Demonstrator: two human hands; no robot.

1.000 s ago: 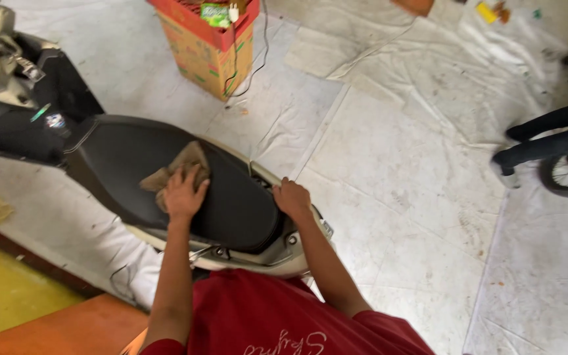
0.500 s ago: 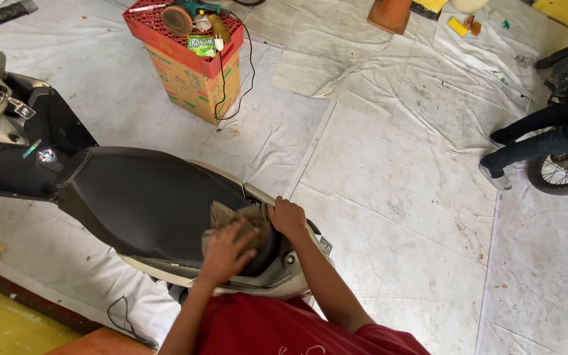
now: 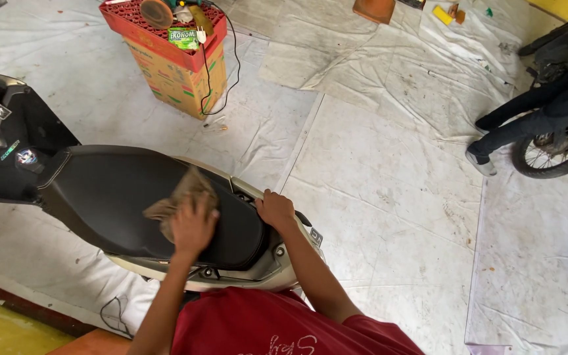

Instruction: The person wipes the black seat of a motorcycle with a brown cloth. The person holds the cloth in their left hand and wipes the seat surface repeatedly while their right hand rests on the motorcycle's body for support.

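Observation:
A scooter with a black seat (image 3: 106, 194) lies across the lower left of the view. My left hand (image 3: 193, 227) presses a brown rag (image 3: 180, 197) flat on the rear half of the seat. My right hand (image 3: 274, 209) grips the grab rail at the back end of the seat. My red shirt fills the bottom of the frame.
A cardboard box (image 3: 173, 72) topped by a red crate with tools and a black cable stands at the upper left. Another person's leg (image 3: 517, 125) and a motorcycle wheel (image 3: 550, 151) are at the right. White sheets (image 3: 389, 164) cover the floor.
My left hand has slid the rag along the seat, first toward the rear end and now slightly back toward the middle. My right hand stays on the rear rail.

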